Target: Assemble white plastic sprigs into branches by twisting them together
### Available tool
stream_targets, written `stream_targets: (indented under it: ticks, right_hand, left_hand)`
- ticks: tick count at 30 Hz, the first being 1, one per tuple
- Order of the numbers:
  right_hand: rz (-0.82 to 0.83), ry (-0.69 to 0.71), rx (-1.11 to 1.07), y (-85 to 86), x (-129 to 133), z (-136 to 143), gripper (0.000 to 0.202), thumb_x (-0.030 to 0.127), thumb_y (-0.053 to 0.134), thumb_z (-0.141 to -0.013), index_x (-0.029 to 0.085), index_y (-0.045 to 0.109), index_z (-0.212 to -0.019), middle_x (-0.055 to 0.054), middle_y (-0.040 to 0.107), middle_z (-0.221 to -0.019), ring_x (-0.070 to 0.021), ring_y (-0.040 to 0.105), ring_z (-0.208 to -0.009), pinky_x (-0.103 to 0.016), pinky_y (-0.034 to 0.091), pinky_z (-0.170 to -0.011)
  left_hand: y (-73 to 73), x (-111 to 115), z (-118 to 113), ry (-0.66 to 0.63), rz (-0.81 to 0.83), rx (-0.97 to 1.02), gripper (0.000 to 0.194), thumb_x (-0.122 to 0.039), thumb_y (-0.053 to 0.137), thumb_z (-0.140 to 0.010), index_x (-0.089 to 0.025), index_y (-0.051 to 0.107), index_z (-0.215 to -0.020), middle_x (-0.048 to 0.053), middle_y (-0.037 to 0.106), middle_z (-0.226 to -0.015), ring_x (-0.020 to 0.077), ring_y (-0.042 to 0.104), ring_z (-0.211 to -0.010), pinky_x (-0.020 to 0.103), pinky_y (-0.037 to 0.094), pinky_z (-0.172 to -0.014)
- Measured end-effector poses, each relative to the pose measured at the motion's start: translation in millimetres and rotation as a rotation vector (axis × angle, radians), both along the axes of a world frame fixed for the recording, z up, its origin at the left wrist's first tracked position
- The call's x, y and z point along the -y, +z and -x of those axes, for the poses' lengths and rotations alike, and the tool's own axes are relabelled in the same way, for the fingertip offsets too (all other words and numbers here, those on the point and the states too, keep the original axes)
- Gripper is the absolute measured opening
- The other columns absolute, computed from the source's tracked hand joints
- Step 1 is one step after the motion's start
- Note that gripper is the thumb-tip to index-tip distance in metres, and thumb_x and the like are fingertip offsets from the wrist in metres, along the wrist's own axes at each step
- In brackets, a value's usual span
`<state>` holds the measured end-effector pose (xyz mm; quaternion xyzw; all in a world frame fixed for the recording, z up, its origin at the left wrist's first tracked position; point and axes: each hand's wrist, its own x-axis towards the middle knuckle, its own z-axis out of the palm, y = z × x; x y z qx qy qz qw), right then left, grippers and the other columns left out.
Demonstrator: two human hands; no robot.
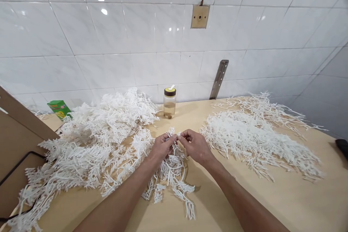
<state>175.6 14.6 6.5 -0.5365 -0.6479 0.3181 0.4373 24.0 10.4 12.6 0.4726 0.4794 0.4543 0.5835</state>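
Note:
My left hand (165,145) is closed on a bunch of white branching strands (174,170), which hangs below it over the wooden table. Thumb and fingers of my right hand (194,145) pinch together at the top of the same bunch, with the fingertips of both hands nearly touching. What lies between the fingertips is too small to make out clearly. A large heap of white strands (108,119) spreads to the left of my hands. On the right lies a flatter pile of similar white pieces (252,137).
A jar with a dark and yellow lid (169,105) stands near the tiled wall. A metal bracket (219,79) leans there. At the left are a green box (59,108) and a brown board (21,141). A black object (342,147) sits at the right edge.

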Motion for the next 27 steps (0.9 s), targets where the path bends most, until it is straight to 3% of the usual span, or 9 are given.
stream_targets:
  ticks: [7, 15, 23, 27]
  right_hand:
    - [-0.112, -0.026, 0.176, 2.4, -0.8, -2.3, 0.013, 0.028, 0.057, -0.084, 0.019, 0.065, -0.080, -0.001, 0.068, -0.071, -0.0140, 0.060, -0.061, -0.025, 0.045, -0.060]
    - [-0.368, -0.084, 0.527, -13.5, -8.5, -3.2, 0.013, 0.018, 0.048, -0.089, 0.017, 0.059, -0.081, -0.006, 0.065, -0.079, -0.0178, 0.058, -0.071, -0.029, 0.041, -0.067]
    - [-0.202, -0.448, 0.533, -12.4, -30.3, -55.8, 0.012, 0.023, 0.052, -0.085, 0.019, 0.060, -0.077, -0.006, 0.067, -0.078, -0.0202, 0.060, -0.074, -0.031, 0.040, -0.072]
    - [-0.172, -0.590, 0.535, -8.2, -33.9, -77.4, 0.013, 0.022, 0.051, -0.083, 0.018, 0.063, -0.088, -0.008, 0.069, -0.084, -0.0219, 0.061, -0.077, -0.032, 0.041, -0.073]
  left_hand:
    - [-10.9, -5.3, -1.0, 0.028, -0.011, -0.035, 0.044, -0.058, 0.072, -0.065, -0.018, 0.054, -0.071, -0.010, 0.034, -0.042, 0.0041, 0.026, -0.034, 0.018, 0.016, -0.035]
    - [-3.8, 0.2, -4.9, 0.038, 0.079, -0.085, 0.031, -0.044, 0.070, -0.073, -0.017, 0.055, -0.070, -0.007, 0.044, -0.046, 0.0046, 0.031, -0.035, 0.018, 0.021, -0.036]
    - [-5.2, -0.1, 2.6, 0.018, 0.104, -0.026, 0.037, -0.049, 0.073, -0.068, -0.017, 0.055, -0.069, -0.008, 0.041, -0.048, 0.0037, 0.027, -0.036, 0.018, 0.016, -0.035]
    - [-5.3, -0.6, 2.9, -0.034, 0.104, -0.006, 0.042, -0.055, 0.073, -0.067, -0.018, 0.055, -0.072, -0.007, 0.043, -0.053, 0.0031, 0.026, -0.038, 0.017, 0.014, -0.036]
